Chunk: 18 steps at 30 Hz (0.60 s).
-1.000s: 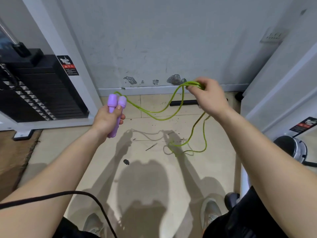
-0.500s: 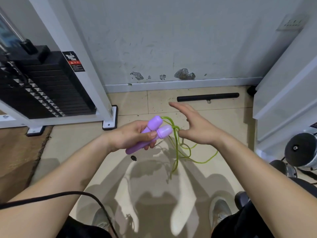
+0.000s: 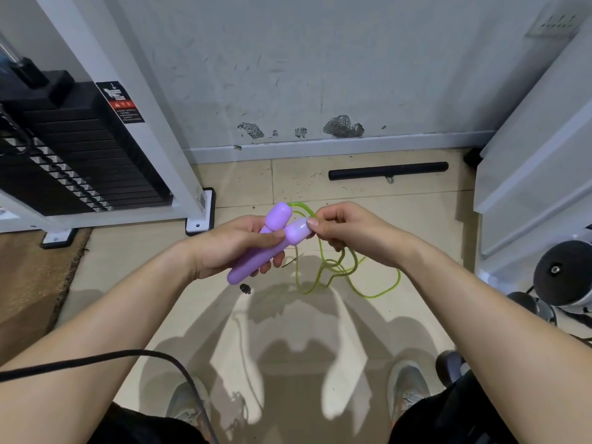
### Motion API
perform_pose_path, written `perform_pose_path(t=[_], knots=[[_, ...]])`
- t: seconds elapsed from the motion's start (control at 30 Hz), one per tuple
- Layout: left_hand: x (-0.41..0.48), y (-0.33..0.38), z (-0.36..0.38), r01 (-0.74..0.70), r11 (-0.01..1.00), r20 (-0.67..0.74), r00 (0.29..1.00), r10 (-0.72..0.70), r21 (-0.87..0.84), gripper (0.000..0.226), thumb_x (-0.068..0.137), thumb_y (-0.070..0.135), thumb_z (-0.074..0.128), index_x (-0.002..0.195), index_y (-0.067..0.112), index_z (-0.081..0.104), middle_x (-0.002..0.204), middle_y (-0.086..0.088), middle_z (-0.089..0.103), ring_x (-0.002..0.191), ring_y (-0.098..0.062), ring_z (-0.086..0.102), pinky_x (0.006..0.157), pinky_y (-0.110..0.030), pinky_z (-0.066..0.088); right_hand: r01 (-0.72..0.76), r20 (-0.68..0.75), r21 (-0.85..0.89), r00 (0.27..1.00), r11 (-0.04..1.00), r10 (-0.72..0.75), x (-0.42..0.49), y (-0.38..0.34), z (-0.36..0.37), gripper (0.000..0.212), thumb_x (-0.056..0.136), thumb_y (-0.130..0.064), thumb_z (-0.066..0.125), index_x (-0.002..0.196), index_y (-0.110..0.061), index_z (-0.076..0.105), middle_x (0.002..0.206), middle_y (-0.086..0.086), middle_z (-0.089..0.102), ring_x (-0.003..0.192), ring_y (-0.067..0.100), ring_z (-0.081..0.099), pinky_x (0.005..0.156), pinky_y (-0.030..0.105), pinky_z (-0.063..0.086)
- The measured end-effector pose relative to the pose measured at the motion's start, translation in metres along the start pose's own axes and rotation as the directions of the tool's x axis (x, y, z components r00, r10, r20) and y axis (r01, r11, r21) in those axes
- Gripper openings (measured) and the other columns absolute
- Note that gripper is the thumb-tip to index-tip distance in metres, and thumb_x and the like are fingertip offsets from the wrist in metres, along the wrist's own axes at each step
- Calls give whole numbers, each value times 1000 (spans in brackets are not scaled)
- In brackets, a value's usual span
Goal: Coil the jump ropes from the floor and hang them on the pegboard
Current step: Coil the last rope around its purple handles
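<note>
two purple handles (image 3: 267,243) are gripped together in the left hand (image 3: 230,246), seemingly to pair the ends, while the green cord (image 3: 333,270) is pinched beside their tops by the right hand (image 3: 349,233), its slack looped below at right.

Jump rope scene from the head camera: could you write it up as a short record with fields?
Left hand: grips both purple handles together
Right hand: pinches the green cord close to the handle tips
Cord state: loose loops hang below the hands, not coiled yet
Nearby: black bar lying on the floor
Left side: weight stack
Pegboard: not in view
</note>
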<state>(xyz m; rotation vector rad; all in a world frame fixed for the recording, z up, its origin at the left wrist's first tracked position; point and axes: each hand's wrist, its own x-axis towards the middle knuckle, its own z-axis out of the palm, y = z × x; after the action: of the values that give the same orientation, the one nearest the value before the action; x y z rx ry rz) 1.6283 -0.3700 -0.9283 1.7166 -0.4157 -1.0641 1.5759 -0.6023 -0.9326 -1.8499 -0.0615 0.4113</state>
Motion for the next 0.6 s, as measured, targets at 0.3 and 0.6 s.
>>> perform_pose_path(t=[0.3, 0.6], knots=[[-1, 1, 14, 71, 988, -50, 996, -78, -134, 56, 97, 61, 43, 123, 15, 61, 100, -20, 69, 69, -36, 64, 78, -53, 54, -54, -71, -184, 997, 982, 41, 0, -3, 2, 37, 97, -40, 61, 82, -7, 68, 48, -21, 40, 49, 0, 38, 53, 16, 27], [1, -5, 28, 55, 992, -52, 997, -61, -117, 49, 98, 52, 45, 119, 11, 60, 114, -8, 72, 97, -43, 70, 88, -49, 54, -32, -29, -272, 999, 962, 26, 2, -2, 6, 43, 92, -42, 67, 78, -2, 68, 45, -15, 32, 46, 5, 31, 45, 15, 22]])
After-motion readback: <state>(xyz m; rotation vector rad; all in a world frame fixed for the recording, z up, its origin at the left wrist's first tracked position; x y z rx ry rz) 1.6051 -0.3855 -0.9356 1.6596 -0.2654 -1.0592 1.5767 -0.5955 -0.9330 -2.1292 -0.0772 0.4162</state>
